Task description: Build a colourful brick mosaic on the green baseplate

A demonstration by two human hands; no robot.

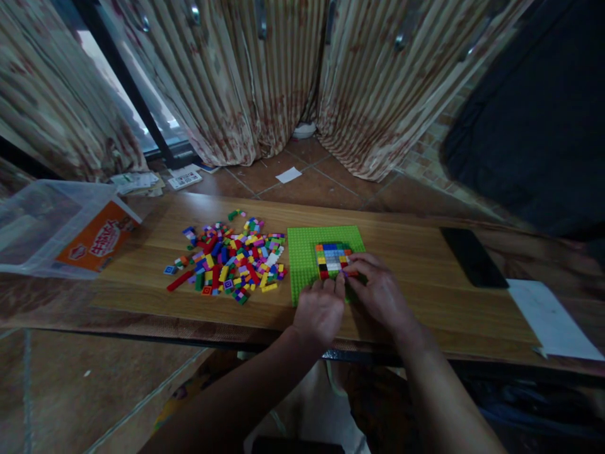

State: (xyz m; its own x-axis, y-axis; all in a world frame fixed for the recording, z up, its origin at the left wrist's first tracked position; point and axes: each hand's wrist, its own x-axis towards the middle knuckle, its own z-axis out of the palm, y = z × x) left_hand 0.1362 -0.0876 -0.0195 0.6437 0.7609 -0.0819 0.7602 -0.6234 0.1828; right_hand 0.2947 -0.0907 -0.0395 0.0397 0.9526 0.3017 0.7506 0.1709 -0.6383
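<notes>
A green baseplate (pixel 301 252) lies on the wooden table, carrying a roughly square build of colourful toy bricks (pixel 333 255). My right hand (pixel 380 290) reaches over the plate's right side, thumb and fingers closed together at the build's near right corner. A small toy brick (pixel 350 273), apparently orange and purple, shows partly at those fingertips. Just left of it, my left hand (pixel 321 309) rests at the plate's near edge with fingers curled, the index fingertip close to the same corner. Whatever is beneath the left fingers is hidden.
Left of the plate spreads a pile of loose bricks (pixel 231 255). A clear plastic box (pixel 47 214) with an orange label stands at the table's left end. On the right lie a black phone-like slab (pixel 472 257) and a white paper (pixel 551 318). Curtains (pixel 278 82) hang beyond.
</notes>
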